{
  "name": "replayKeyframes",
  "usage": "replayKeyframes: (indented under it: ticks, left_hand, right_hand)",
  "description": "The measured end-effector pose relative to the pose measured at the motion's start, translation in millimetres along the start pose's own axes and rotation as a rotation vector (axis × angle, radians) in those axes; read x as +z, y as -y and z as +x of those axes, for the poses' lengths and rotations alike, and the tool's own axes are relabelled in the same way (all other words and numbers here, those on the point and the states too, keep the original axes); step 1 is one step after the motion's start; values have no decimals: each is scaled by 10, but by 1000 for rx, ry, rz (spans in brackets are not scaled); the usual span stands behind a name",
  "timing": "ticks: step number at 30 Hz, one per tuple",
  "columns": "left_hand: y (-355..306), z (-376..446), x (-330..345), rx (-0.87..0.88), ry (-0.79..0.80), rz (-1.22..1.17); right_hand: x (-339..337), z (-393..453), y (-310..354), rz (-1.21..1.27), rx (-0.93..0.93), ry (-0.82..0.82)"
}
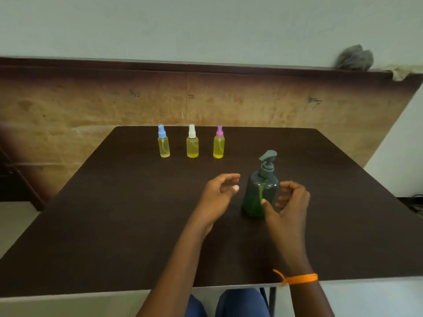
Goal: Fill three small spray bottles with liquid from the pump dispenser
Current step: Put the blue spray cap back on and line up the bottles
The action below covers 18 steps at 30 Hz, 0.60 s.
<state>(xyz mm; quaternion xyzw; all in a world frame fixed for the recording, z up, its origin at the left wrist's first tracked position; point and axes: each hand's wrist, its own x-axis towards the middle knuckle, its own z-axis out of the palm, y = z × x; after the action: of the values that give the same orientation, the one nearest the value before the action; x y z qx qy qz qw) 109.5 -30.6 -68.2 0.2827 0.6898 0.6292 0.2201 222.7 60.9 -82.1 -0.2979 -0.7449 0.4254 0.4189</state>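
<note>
Three small spray bottles stand in a row at the far side of the dark table (114,225), each holding yellow liquid: a blue-capped bottle (164,144), a white-capped bottle (192,144) and a pink-capped bottle (219,144). Nearer to me stands the dark green pump dispenser (259,191) with a grey pump head. My right hand (287,209) curls close around the dispenser's right side, fingers apart, thumb in front of its body. My left hand (217,197) hovers just left of it, fingers loosely spread, holding nothing.
A worn wooden panel (206,99) stands behind the table against a pale wall. A grey cloth bundle (354,58) rests on the panel's top at the right. An orange thread band (302,278) circles my right wrist. The table's near edge is by my knees.
</note>
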Motion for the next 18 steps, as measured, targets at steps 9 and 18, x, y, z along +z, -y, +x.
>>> replayKeyframes:
  ticks: [9,18]
  left_hand:
    - [6,-6,22,-23,139,7]
    - [205,836,-365,-10,23,100]
  right_hand:
    - [102,447,-219,29,94,333]
    - [828,1049,-238,-160,10,118]
